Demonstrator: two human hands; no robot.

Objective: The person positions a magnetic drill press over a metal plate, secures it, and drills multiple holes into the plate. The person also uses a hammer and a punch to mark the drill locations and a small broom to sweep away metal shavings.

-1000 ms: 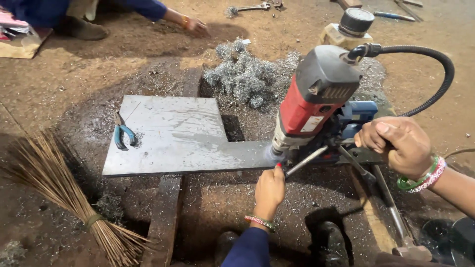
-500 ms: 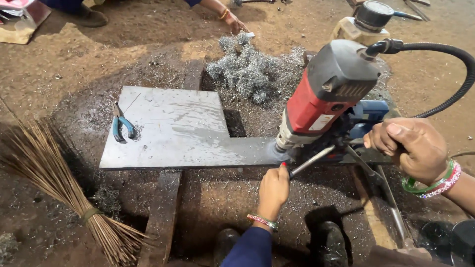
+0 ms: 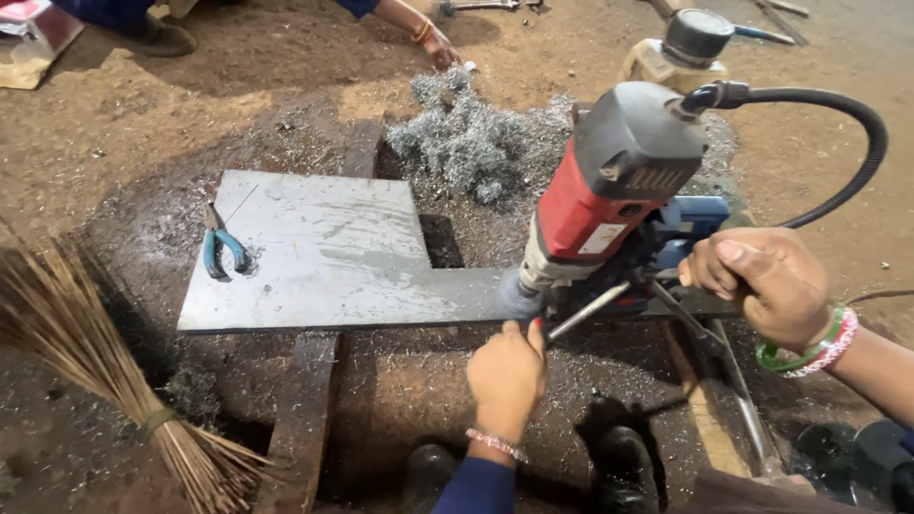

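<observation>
A red and grey magnetic drill [image 3: 619, 190] stands on the right end of a grey steel plate [image 3: 333, 257], its bit down on the metal. My left hand [image 3: 507, 373] rests by the plate's near edge and grips a thin feed-handle rod [image 3: 586, 312] of the drill. My right hand [image 3: 762, 284] is closed around another spoke of the feed handle at the drill's right side; green and pink bangles circle that wrist.
Blue-handled pliers [image 3: 221, 249] lie on the plate's left part. A heap of metal shavings [image 3: 466, 138] sits behind it. A twig broom [image 3: 114, 371] lies at left. Another person's hand [image 3: 438, 43] rests on the dirt far back. A plastic jug [image 3: 681, 52] stands behind the drill.
The view has shifted closer and slightly right. My left hand has stayed on the handle rod while my right hand turned a little on its spoke.
</observation>
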